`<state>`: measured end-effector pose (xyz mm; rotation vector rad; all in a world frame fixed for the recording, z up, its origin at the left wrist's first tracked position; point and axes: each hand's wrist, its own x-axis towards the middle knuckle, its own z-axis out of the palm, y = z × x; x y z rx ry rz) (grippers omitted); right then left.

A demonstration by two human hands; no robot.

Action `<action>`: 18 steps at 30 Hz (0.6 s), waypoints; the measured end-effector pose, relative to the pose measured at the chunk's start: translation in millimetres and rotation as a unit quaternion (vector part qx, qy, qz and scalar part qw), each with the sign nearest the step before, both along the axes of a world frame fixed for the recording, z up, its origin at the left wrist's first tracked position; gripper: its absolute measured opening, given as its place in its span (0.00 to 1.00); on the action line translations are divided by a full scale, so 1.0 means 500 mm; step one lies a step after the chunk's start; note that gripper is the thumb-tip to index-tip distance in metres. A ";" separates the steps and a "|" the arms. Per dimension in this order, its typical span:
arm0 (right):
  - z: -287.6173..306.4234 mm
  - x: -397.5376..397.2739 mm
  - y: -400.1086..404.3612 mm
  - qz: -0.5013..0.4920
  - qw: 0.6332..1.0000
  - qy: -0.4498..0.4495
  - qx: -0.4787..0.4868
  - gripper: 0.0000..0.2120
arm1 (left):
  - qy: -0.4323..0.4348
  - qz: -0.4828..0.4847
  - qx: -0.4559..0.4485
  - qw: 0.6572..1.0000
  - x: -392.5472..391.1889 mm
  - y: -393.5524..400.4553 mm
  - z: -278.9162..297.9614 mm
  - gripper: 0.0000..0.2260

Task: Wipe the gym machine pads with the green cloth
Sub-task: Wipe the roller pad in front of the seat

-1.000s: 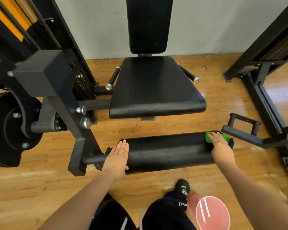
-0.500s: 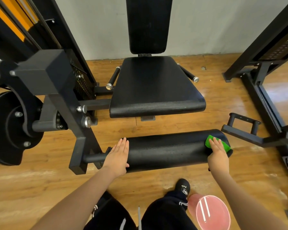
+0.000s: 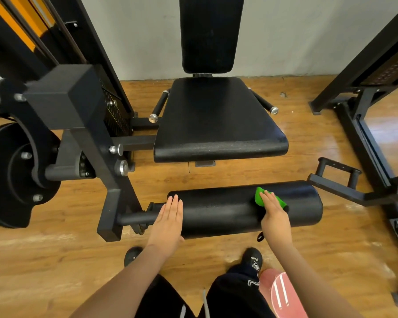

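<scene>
Sliding left now: my right hand [image 3: 275,214] has carried the small bright green cloth [image 3: 261,197] from the far right end of the black cylindrical roller pad [image 3: 228,208] toward centre frame, fingers flat, pressing it down. Left hand [image 3: 169,222] lies flat and open on the roller's left end. Black padded seat [image 3: 218,125] sits above.

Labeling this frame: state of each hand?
Left hand: open, flat on the roller pad.
Right hand: open, pressing the green cloth onto it.
</scene>
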<state>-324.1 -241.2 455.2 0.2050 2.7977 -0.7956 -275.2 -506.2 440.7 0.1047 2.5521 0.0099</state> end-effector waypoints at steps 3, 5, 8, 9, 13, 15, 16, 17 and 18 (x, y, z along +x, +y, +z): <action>0.011 -0.016 -0.018 0.011 1.000 -0.001 -0.015 0.28 | -0.013 0.000 0.026 1.000 -0.014 -0.007 0.003 0.46; 0.021 -0.028 -0.028 0.013 1.000 0.007 -0.023 0.28 | -0.029 0.003 0.049 0.998 -0.029 -0.014 0.009 0.46; 0.030 -0.045 -0.052 0.021 1.000 0.018 -0.008 0.27 | -0.065 -0.010 0.071 0.995 -0.071 -0.032 0.018 0.47; 0.033 -0.049 -0.063 0.029 0.999 0.018 -0.002 0.27 | -0.073 -0.014 0.078 0.994 -0.084 -0.038 0.022 0.48; 0.040 -0.056 -0.120 0.103 0.994 0.012 0.021 0.29 | -0.065 0.012 0.109 0.992 -0.082 -0.045 0.020 0.49; 0.039 -0.052 -0.162 0.160 0.986 0.010 0.035 0.32 | -0.037 0.077 0.119 0.989 -0.058 -0.045 0.012 0.51; 0.037 -0.049 -0.188 0.194 0.980 0.008 0.042 0.33 | -0.027 0.110 0.119 0.986 -0.047 -0.046 0.010 0.51; 0.033 -0.044 -0.216 0.231 0.972 0.001 0.048 0.34 | -0.022 0.134 0.115 0.984 -0.038 -0.046 0.009 0.52; 0.026 -0.038 -0.245 0.267 0.962 -0.011 0.052 0.34 | -0.019 0.149 0.110 0.983 -0.030 -0.045 0.008 0.51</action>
